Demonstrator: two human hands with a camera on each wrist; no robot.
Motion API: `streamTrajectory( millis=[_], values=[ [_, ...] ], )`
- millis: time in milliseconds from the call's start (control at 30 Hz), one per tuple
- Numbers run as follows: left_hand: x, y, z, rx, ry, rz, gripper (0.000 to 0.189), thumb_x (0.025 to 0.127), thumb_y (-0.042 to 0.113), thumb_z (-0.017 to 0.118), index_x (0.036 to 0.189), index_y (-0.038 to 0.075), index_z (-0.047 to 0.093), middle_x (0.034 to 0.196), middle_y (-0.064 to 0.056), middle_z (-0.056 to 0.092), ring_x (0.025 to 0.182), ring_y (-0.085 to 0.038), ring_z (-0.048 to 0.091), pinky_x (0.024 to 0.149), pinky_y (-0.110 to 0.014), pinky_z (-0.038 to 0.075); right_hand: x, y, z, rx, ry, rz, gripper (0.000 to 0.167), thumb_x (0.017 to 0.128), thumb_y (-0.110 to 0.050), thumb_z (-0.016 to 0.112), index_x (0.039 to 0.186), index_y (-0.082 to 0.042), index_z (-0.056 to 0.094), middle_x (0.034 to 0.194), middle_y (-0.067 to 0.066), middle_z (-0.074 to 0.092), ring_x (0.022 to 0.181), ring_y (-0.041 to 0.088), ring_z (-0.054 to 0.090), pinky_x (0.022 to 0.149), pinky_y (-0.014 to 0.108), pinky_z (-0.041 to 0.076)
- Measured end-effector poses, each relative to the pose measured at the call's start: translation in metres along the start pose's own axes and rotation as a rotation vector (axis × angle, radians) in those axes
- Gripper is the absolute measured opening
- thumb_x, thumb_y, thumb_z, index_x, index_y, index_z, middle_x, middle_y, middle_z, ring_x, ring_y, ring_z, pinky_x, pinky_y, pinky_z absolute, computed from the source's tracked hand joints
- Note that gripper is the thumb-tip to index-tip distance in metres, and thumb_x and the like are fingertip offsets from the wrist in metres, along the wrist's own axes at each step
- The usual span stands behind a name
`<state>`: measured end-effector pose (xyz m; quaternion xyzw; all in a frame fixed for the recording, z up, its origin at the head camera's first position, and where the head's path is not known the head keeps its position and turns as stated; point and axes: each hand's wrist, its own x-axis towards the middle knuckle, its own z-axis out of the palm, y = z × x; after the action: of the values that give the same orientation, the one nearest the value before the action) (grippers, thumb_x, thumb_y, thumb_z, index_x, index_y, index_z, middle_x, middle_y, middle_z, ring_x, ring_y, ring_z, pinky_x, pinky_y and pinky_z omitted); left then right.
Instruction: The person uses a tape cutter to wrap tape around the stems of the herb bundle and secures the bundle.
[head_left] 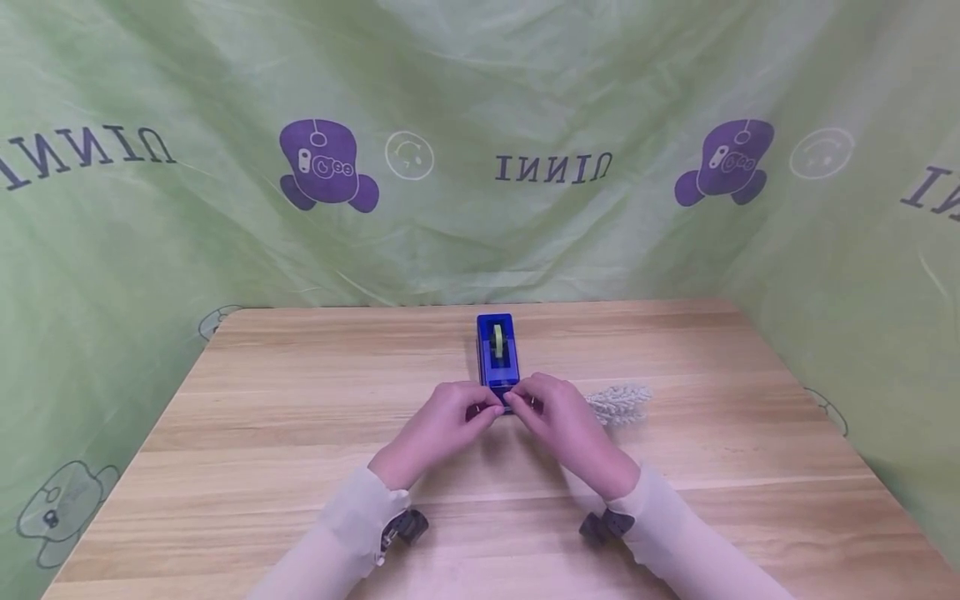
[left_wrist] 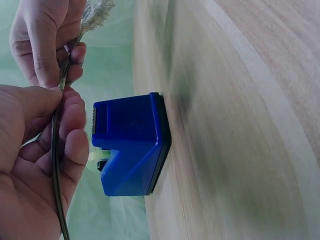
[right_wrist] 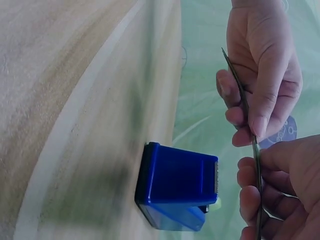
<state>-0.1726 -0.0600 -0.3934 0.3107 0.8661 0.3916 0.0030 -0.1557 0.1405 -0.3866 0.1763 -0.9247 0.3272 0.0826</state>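
Observation:
A sprig with thin dark stems (left_wrist: 56, 165) runs through both hands, in front of a blue tape dispenser (head_left: 504, 367). My left hand (head_left: 446, 421) pinches the stems between thumb and fingertips, with their lower end extending past it. Close beside it, my right hand (head_left: 562, 425) also pinches the stems, its fingertips almost meeting the left ones. The sprig's pale, fluffy head (head_left: 618, 404) sticks out to the right beyond the right hand. On the dispenser sits a roll of yellowish tape (head_left: 498, 342), and the toothed cutter (left_wrist: 93, 120) lies at the end nearest the hands.
The dispenser stands on a wood-grain table (head_left: 300, 367). A green printed cloth (head_left: 465, 233) hangs behind the table and at both sides. Dark wrist cameras are strapped over the pale sleeves (head_left: 337, 533).

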Motion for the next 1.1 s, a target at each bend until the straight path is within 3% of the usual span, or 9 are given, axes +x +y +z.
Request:
streamTrajectory(
  millis=[333, 600, 767, 1100],
  values=[
    [-0.001, -0.001, -0.001, -0.020, 0.003, 0.023, 0.010, 0.100, 0.012, 0.070, 0.099, 0.005, 0.078, 0.089, -0.004, 0.075, 0.075, -0.005, 0.057, 0.070, -0.021, 0.053, -0.002, -0.005, -0.003, -0.089, -0.017, -0.023, 0.012, 0.098, -0.015, 0.072, 0.105, -0.007, 0.078, 0.088, 0.002, 0.074, 0.072, 0.007, 0.057, 0.066, 0.022, 0.050],
    [-0.002, 0.000, -0.004, -0.027, -0.009, 0.015, 0.011, 0.100, 0.012, 0.070, 0.099, 0.003, 0.077, 0.089, -0.003, 0.075, 0.076, -0.006, 0.057, 0.071, -0.020, 0.052, -0.005, -0.006, -0.009, -0.077, -0.022, -0.052, 0.025, 0.102, -0.014, 0.067, 0.126, -0.008, 0.068, 0.090, 0.002, 0.078, 0.070, 0.007, 0.064, 0.064, 0.023, 0.053],
    [-0.002, 0.001, -0.005, -0.030, -0.008, 0.033, 0.010, 0.100, 0.011, 0.070, 0.099, 0.004, 0.077, 0.090, -0.004, 0.075, 0.077, -0.006, 0.058, 0.071, -0.021, 0.053, -0.008, -0.003, -0.011, -0.099, -0.004, -0.176, 0.017, 0.100, -0.014, 0.070, 0.116, -0.012, 0.074, 0.098, -0.001, 0.078, 0.080, 0.008, 0.067, 0.072, 0.026, 0.057],
    [-0.001, 0.002, -0.006, -0.029, -0.009, 0.014, 0.009, 0.100, 0.011, 0.070, 0.100, 0.007, 0.077, 0.093, -0.004, 0.075, 0.077, -0.006, 0.058, 0.071, -0.020, 0.053, -0.008, -0.001, -0.010, -0.246, 0.051, -0.355, 0.009, 0.094, -0.016, 0.078, 0.102, -0.013, 0.080, 0.085, -0.006, 0.067, 0.073, 0.006, 0.055, 0.068, 0.023, 0.053]
  ],
)
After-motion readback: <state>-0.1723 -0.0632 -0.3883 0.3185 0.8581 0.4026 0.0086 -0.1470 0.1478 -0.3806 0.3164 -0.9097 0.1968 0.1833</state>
